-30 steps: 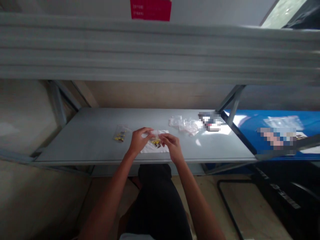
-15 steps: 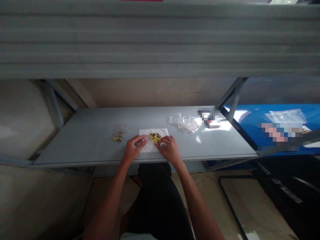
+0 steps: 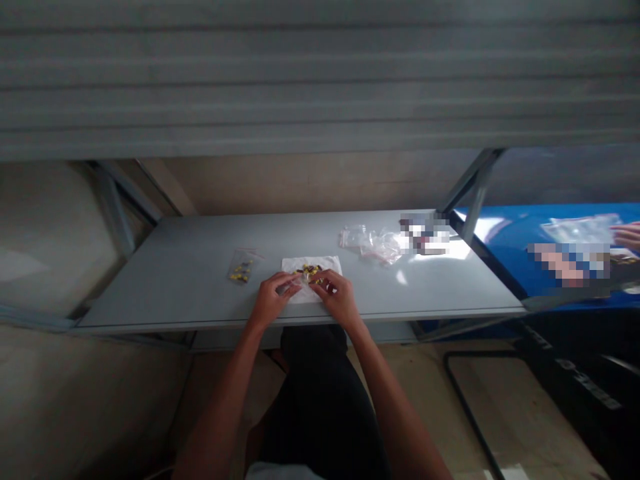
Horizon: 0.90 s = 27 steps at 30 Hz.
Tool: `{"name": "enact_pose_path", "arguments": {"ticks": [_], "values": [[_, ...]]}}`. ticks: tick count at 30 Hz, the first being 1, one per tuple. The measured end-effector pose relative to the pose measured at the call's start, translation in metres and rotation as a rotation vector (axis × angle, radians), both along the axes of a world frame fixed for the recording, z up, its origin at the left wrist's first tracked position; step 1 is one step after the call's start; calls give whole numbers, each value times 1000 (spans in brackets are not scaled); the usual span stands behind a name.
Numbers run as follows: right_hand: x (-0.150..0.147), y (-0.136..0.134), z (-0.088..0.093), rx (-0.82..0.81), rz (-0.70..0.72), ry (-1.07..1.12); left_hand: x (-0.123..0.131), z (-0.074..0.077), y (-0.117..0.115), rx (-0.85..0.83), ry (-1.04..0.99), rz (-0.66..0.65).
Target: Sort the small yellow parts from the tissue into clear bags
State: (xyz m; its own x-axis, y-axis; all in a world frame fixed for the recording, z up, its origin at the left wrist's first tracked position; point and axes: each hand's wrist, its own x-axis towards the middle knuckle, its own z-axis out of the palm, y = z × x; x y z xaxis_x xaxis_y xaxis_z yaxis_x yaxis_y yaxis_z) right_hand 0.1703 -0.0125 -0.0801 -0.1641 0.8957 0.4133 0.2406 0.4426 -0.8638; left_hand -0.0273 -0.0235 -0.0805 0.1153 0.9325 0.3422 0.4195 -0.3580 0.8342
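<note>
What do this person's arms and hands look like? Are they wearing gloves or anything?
No gloves: the left hand and right hand are bare. The left arm and right arm show no sleeves, watch or bracelet. Rings would be too small to tell.

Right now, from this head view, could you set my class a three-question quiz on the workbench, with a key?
1. Which lies left of the white sheet? A) the loose clear bags B) the bag of small pieces
2. True or false: another person's hand shows at the picture's right edge.
3. Fill in: the left hand and right hand are at a cluster of dark and ____ pieces.

Key: 1 B; 2 true; 3 yellow
</note>
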Motion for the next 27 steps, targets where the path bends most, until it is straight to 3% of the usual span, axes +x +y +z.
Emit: {"name": "enact_pose_path", "arguments": {"ticks": [5,10,14,17,22,27], "values": [[-7,3,-6,-35,-15,-27,0,1,-1,-31,-61,26],[-6,-2,-1,-46,173,-4,-4,-2,0,-86,-153,76],[-3,-5,0,22,-66,8,-8,-9,2,-136,-363,179],[-5,-4,-7,93,-210,-122,-10,-12,3,-140,-511,190],[-10,-3,-15,155,-302,-416,-11,-14,4,-143,-497,188],[-10,-3,-13,172,-270,-430,-13,-14,4,-130,-384,186]]}}
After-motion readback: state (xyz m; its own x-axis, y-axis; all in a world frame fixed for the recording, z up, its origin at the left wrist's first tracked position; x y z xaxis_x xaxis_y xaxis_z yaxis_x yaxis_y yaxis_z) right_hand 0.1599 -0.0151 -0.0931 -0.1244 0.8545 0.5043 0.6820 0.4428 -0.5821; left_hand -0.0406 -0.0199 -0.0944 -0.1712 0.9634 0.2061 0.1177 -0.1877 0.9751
